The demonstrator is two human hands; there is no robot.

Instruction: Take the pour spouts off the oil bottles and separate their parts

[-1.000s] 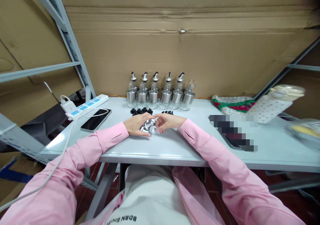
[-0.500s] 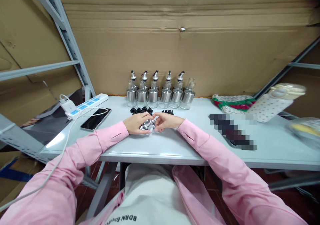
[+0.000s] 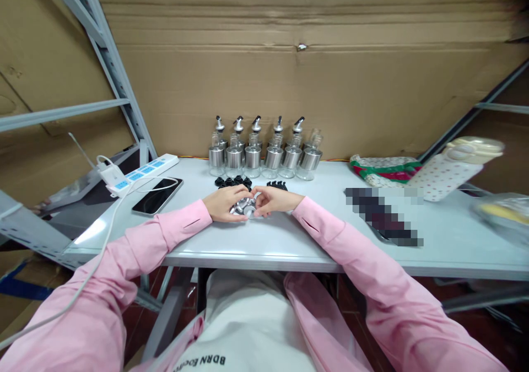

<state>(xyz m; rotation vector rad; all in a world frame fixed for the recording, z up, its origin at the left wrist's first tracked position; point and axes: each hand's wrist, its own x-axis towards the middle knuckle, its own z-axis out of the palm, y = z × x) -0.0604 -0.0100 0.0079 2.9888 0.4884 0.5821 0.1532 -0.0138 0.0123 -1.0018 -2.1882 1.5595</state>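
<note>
Several small silvery metal caps lie in a pile on the table, ringed by both hands. My left hand curves around the pile's left side, fingers and thumb apart. On the right, my right hand has its fingers bent at the pile, thumb and fingertips close to a cap at the near edge; whether it grips one is too small to tell. Just behind the hands sit black plastic stoppers and a row of small black pieces. Glass bottles with metal bands stand farther back, some with pour spouts.
On the left are a phone, a white power strip and a cable. To the right lie a patterned cloth, a blurred-out dark item and a tilted dotted bottle. Cardboard stands behind.
Both hands stay around the metal caps, with only a slight shift of the right fingers. The whole view has moved very slightly.
</note>
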